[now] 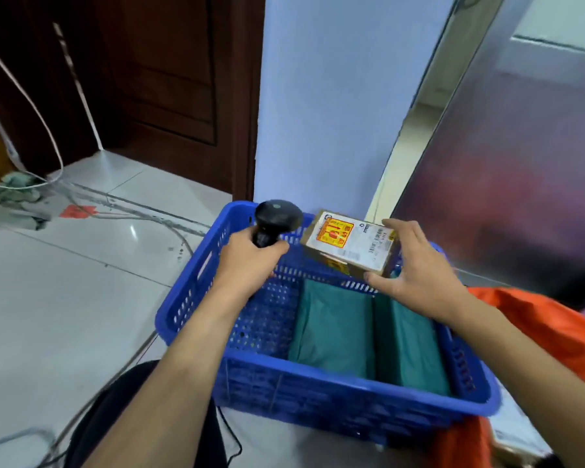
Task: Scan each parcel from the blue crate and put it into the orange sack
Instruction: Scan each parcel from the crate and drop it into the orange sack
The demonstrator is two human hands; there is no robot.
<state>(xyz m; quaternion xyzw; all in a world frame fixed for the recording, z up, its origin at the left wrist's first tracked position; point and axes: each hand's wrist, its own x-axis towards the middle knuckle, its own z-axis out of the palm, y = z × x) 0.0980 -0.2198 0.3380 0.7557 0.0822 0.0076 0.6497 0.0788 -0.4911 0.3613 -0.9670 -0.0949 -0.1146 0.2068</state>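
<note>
**Box and scanner held side by side over the crate**

The right hand [423,285] grips the small brown cardboard box with a white label [350,244] at its right end, above the far side of the blue plastic crate [318,396]. The box's long side runs left to right, with the label facing up. The left hand [247,261] is wrapped round the black hand scanner [277,216], whose head sits just left of the box. The orange cloth sack [547,329] lies to the right, nearer the right hand.
</note>
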